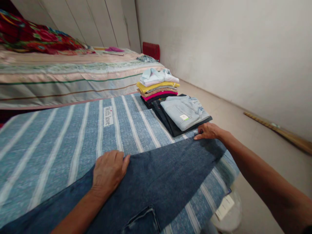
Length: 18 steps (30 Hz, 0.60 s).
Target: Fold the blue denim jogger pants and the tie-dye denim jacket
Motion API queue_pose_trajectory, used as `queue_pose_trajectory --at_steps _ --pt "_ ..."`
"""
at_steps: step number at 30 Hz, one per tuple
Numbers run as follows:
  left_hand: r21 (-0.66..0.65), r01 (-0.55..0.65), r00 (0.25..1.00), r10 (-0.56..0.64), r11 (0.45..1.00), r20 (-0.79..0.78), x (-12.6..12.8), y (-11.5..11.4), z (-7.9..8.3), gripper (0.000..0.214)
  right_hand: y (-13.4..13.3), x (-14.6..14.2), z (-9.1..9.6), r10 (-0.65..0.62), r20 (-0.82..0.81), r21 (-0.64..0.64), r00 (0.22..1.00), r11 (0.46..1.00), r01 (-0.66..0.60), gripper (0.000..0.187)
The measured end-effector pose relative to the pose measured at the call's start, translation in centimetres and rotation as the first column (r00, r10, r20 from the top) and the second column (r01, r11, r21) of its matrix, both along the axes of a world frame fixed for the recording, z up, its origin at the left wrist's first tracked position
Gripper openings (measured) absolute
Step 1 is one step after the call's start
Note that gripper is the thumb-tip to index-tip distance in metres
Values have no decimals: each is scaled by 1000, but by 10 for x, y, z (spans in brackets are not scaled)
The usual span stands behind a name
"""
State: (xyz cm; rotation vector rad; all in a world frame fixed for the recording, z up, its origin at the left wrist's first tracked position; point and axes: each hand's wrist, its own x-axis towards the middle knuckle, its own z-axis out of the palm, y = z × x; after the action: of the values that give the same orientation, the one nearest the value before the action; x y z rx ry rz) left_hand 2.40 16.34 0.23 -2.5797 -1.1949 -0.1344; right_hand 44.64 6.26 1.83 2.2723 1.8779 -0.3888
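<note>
A pair of dark blue jeans [168, 172] lies stretched across the striped bed cover, with a back pocket showing near the bottom of the view. My left hand [108, 170] is closed over the upper edge of the jeans at mid-length, its fingertips hidden in the cloth. Farther right, my right hand [207, 131] pinches the same edge near the leg's end. Just beyond that hand, folded light blue jeans [184, 112] with a white and green tag rest on folded black trousers [176, 130].
Behind the trousers stands a stack of folded clothes [158, 86], white on top. A second bed [60, 78] bears a red floral blanket [44, 35]. On the right, a round stool [230, 216] holds a paper, and a long wooden strip [278, 128] lies along the wall.
</note>
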Motion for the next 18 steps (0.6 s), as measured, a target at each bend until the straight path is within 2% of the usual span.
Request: queue_pose_trajectory --at_steps 2,3,5,7,9,11,18 --pt "-33 206 974 -201 978 105 5 -2 -4 37 -3 4 1 4 -11 3 1000 1000 -4 53" --pt "-60 317 939 -304 946 162 9 -3 -5 36 -4 6 2 5 -15 3 1000 1000 -5 51" --pt "-124 505 850 -467 854 246 19 -5 -7 35 -6 9 3 3 -17 1 1000 1000 -3 49" --pt "-212 614 784 -557 760 273 30 -7 -8 37 -6 11 4 3 -12 -3 1000 1000 -3 47" --pt "-315 650 760 -597 692 257 38 -6 -9 39 -5 11 4 3 3 -4 1000 1000 -3 46" --pt "-393 638 766 -601 662 229 43 -3 -12 41 -4 11 4 -2 27 0 1000 1000 2 45" --pt "-437 588 798 -578 681 172 44 1 -22 48 -4 10 -1 -3 108 23 994 1000 0 47"
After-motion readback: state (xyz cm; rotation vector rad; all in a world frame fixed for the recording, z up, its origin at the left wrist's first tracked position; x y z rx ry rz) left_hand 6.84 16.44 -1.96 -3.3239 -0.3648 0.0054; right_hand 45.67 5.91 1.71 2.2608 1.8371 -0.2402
